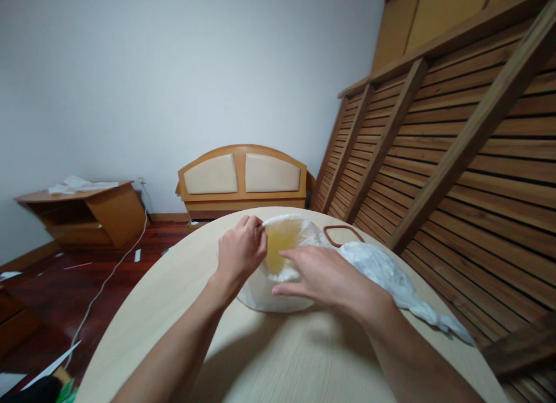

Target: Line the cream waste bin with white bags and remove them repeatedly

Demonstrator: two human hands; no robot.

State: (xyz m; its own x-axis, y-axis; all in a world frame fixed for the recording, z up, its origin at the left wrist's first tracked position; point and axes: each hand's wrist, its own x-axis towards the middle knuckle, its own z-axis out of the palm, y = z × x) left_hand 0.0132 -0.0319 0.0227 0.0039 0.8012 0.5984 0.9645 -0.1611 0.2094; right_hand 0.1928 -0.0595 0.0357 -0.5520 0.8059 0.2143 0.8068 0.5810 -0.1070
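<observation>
A whitish tub-like container [278,301] stands on the round table in front of me, with a thin white plastic bag [313,234] gathered around its opening. Yellow [281,241] shows within the opening; what it belongs to is unclear. My left hand [243,246] is closed on the bag's edge at the left side of the opening. On the right, my right hand [324,273] reaches across the near side, thumb and fingers apart, close to the bag. Whether its fingertips touch the bag cannot be made out.
A brown rounded frame [343,236] lies on the round table [160,310], behind a crumpled, knotted white plastic bag [386,270]. Slatted wooden panels [434,154] lean at the right. Beyond are a headboard [243,174], a low cabinet [108,212] and a cable [115,270] on the floor.
</observation>
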